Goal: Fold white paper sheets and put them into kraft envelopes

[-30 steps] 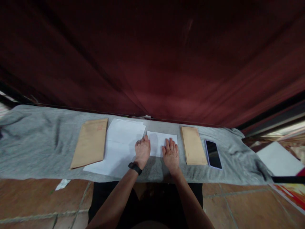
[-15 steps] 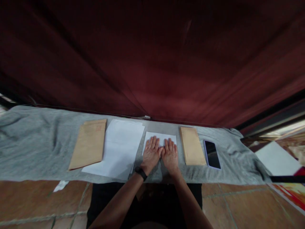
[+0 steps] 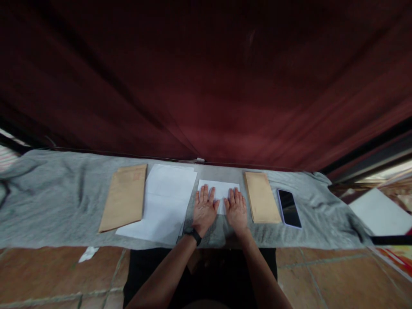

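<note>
A small white sheet of paper, perhaps folded, lies before me on the grey cloth. On its left part rests my left hand, flat with the fingers stretched out; a dark band circles that wrist. My right hand lies flat over the sheet's right part, its fingers extended too. Between the two thumbs a strip of white paper shows. Just left of my hands is a stack of larger white sheets. A stack of brown envelopes sits close to the right hand.
More brown envelopes overlap the white stack's left side. A phone lies at the right. Grey cloth covers the narrow table, backed by a dark red wall. A scrap of white paper is on the tiled floor.
My hands have slid apart across the small sheet, the left outward to the left and the right outward to the right. More of the paper between them now shows. The view has shifted slightly.
</note>
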### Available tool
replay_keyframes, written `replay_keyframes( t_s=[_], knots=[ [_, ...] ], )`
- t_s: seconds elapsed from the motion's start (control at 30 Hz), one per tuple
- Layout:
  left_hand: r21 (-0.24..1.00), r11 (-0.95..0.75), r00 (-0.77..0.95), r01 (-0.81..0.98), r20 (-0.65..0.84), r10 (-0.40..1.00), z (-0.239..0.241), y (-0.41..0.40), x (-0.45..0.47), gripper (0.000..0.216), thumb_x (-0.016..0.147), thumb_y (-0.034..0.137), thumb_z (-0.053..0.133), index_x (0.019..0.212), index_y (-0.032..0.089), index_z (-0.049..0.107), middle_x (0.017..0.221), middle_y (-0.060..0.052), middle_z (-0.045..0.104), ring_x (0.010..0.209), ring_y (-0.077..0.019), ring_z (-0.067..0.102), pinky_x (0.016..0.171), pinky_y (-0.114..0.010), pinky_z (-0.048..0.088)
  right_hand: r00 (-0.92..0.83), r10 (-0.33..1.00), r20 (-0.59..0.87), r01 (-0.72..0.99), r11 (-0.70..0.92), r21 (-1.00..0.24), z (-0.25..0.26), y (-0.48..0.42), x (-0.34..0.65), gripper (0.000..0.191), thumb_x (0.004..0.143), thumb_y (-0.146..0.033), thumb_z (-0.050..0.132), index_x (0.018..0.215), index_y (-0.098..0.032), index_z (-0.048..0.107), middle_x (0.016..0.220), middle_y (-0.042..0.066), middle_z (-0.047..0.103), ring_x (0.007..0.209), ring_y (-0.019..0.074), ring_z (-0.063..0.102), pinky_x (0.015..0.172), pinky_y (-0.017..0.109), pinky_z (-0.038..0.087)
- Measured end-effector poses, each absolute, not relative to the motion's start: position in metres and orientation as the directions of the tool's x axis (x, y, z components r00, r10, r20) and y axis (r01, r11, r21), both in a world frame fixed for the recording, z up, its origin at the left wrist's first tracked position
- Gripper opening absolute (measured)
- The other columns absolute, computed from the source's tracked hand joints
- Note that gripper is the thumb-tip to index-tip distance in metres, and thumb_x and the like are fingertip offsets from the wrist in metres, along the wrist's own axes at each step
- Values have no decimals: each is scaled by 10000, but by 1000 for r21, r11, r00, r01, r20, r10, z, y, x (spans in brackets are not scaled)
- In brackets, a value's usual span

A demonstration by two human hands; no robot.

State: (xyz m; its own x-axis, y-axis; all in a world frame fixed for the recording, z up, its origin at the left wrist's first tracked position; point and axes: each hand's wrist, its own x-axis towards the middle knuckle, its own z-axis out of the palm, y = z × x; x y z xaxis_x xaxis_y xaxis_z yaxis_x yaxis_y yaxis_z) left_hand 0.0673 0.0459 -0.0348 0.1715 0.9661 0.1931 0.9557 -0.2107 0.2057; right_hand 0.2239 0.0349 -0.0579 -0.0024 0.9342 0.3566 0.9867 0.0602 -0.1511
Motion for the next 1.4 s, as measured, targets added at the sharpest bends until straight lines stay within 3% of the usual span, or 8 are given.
replay_keyframes(
  t_s=[0.17, 0.37, 0.7, 1.13, 1.4],
  knots=[
    [235, -209, 167, 949, 186, 968, -33, 46, 68, 606, 1006, 419, 425, 1564, 194, 349, 1657, -145, 268, 1540, -327, 211, 1229, -562, 211, 16, 945, 327, 983, 45, -177, -49, 42, 218, 526, 1067, -314, 316, 1501, -44, 437, 1571, 220, 405, 1472, 306, 363, 1173, 509, 311],
    [177, -236, 210, 956, 151, 966, -34, 46, 66, 583, 1000, 276, 389, 1571, 173, 336, 1652, -152, 280, 1547, -312, 191, 1237, -550, 188, -202, 943, 265, 943, 261, -209, -42, 52, 193, 494, 1069, -283, 281, 1498, -137, 477, 1581, 123, 427, 1485, 243, 348, 1209, 446, 272],
    [198, -221, 179, 955, 209, 961, -33, 45, 67, 570, 1013, 307, 381, 1569, 192, 338, 1646, -136, 302, 1542, -303, 215, 1226, -551, 230, -117, 949, 293, 969, 174, -177, -50, 59, 216, 502, 1070, -335, 339, 1545, -187, 403, 1618, 142, 351, 1484, 284, 342, 1184, 514, 278],
    [218, -187, 141, 958, 210, 968, -38, 50, 75, 547, 1013, 285, 376, 1542, 149, 382, 1647, -159, 278, 1538, -306, 225, 1237, -546, 223, -46, 922, 385, 982, 112, -149, -59, 63, 233, 512, 1062, -333, 375, 1522, -113, 423, 1589, 212, 384, 1469, 313, 353, 1154, 515, 305],
    [253, -349, 295, 902, 227, 928, -44, 72, 104, 527, 1028, 281, 309, 1526, 141, 411, 1614, -90, 376, 1528, -231, 268, 1267, -482, 200, -56, 933, 356, 983, 114, -143, -50, 61, 231, 520, 1045, -303, 364, 1524, -111, 426, 1582, 220, 389, 1461, 328, 370, 1148, 538, 299]
  ],
)
